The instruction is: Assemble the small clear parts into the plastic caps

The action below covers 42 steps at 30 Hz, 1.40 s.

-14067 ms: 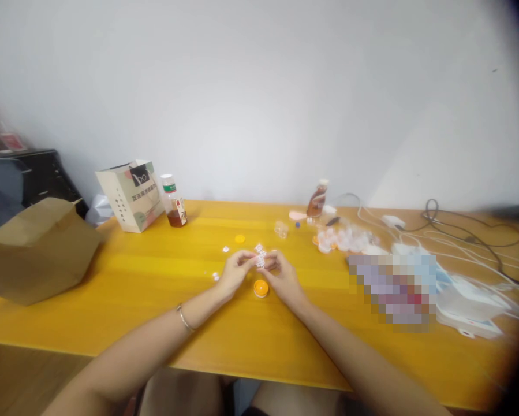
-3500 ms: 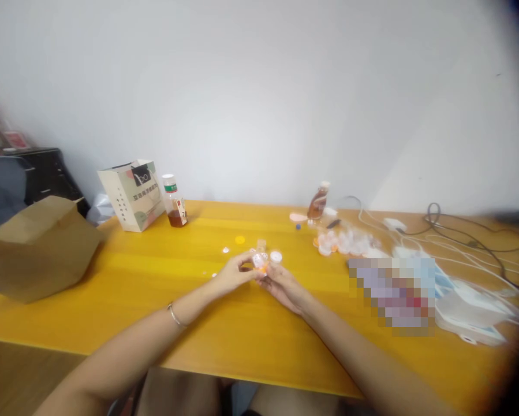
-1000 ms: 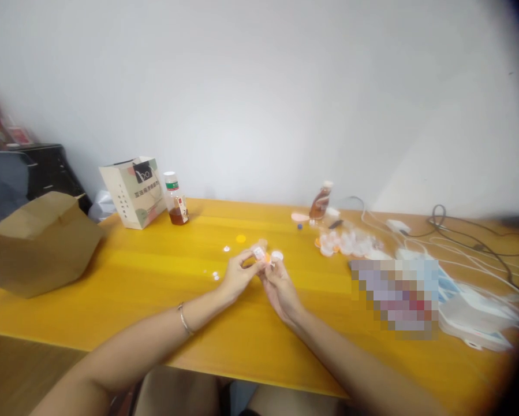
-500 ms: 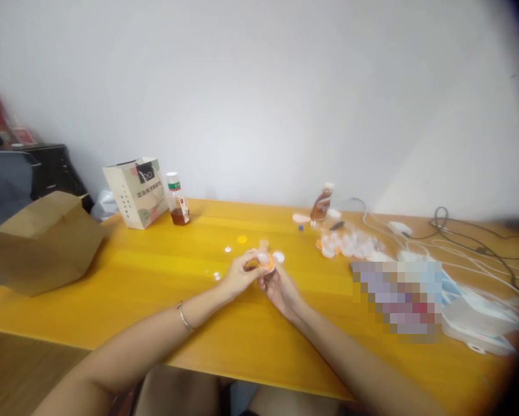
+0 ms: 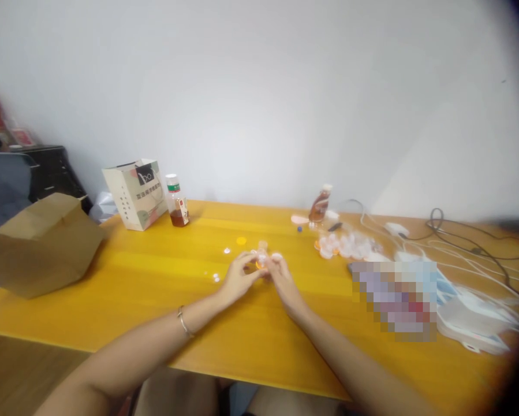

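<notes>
Over the middle of the yellow table, both hands meet around a small orange-and-white round piece (image 5: 261, 261), cap-like in shape; its details are blurred. My left hand (image 5: 238, 277) pinches it from the left with thumb and fingers. From the right, my right hand (image 5: 284, 283) has its fingertips closed on the same piece. Just behind it is a small beige piece (image 5: 262, 245). A yellow disc (image 5: 241, 241) and a small white piece (image 5: 227, 251) lie beyond my left hand, and small white bits (image 5: 216, 277) lie to its left.
Several clear, white and orange pieces (image 5: 348, 245) are heaped at right, near a brown bottle (image 5: 320, 205). Farther right are a pixelated flat object (image 5: 393, 297), cables (image 5: 475, 251) and a white device (image 5: 471, 326). A paper bag (image 5: 133, 196), a jar (image 5: 178, 202) and brown paper (image 5: 43, 245) stand left.
My right hand has turned over the round piece, its fingers now on top rather than beneath. The piece has tilted, showing less orange. Both hands stay in nearly the same spot.
</notes>
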Available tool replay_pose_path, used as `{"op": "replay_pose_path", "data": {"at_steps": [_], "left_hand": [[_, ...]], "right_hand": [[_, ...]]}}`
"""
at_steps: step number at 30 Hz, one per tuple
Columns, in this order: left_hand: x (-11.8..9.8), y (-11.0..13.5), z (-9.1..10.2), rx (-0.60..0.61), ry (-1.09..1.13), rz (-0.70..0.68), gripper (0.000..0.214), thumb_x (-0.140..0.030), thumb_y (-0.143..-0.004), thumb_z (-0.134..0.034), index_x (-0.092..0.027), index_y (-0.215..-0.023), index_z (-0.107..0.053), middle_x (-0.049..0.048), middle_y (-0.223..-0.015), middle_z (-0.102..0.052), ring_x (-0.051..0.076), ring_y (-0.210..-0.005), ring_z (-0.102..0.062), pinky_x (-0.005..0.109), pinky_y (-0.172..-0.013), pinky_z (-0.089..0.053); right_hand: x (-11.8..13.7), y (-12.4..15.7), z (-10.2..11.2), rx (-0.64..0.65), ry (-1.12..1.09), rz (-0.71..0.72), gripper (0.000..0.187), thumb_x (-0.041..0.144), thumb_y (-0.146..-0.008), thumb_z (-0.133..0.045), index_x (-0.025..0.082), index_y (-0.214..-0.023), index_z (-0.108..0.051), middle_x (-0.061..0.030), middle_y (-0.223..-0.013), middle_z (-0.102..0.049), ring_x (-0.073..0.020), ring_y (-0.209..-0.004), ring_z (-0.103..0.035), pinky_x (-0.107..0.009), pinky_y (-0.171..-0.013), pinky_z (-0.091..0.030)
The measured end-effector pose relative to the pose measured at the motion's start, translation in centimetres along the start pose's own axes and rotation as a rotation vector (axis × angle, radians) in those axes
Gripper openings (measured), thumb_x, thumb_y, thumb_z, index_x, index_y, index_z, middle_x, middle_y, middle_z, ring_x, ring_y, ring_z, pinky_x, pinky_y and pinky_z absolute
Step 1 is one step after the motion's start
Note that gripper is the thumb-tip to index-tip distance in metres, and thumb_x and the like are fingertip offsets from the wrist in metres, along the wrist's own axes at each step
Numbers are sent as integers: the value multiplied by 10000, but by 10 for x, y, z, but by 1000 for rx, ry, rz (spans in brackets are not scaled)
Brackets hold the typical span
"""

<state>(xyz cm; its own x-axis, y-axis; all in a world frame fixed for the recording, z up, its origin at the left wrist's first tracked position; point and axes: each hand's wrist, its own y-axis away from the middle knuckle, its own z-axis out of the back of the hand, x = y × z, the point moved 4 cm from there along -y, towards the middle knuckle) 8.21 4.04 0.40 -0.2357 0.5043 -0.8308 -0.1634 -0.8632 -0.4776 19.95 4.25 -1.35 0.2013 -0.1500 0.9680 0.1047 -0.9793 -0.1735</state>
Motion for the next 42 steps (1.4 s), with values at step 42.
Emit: {"op": "replay_pose_path", "data": {"at_steps": [42], "left_hand": [[-27,30,-20,672,-414,-404,304,-286,-805,-465,-216,-1094,-529,66,-1017,-585,178,-951,-537,283,-852,-391]], "right_hand": [[8,-59,118,-364,603,80,223,285,-670,-515,158,-837,-590,-106,-985,-627,-220,-932,-573,-371,-854,-406]]}}
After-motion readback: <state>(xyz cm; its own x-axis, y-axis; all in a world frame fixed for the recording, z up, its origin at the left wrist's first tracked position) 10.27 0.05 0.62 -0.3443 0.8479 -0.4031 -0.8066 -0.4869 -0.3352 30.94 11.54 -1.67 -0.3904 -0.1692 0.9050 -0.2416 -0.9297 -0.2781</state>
